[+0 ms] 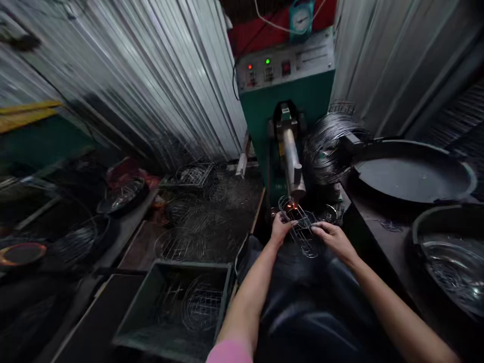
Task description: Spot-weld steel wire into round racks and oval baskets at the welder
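Observation:
A wire rack [302, 233] with rounded ends is held between my two hands under the metal arm of a green welding machine [289, 151]. My left hand [280, 228] pinches its left side, close to the arm's tip. On the opposite side, my right hand [330, 237] grips the rack's edge with thumb and fingers. Orange sparks glow where the machine's tip meets the far end of the wire. The lower end of the rack hangs over the dark apron [302, 312] on my lap.
At the lower left stands a green bin [136, 317] with round wire grids inside. Loose wire pieces [200, 227] cover the bench beyond it. To the right are a wire coil [325, 151], a round black tray [412, 176] and a basin [419, 227] of metal parts.

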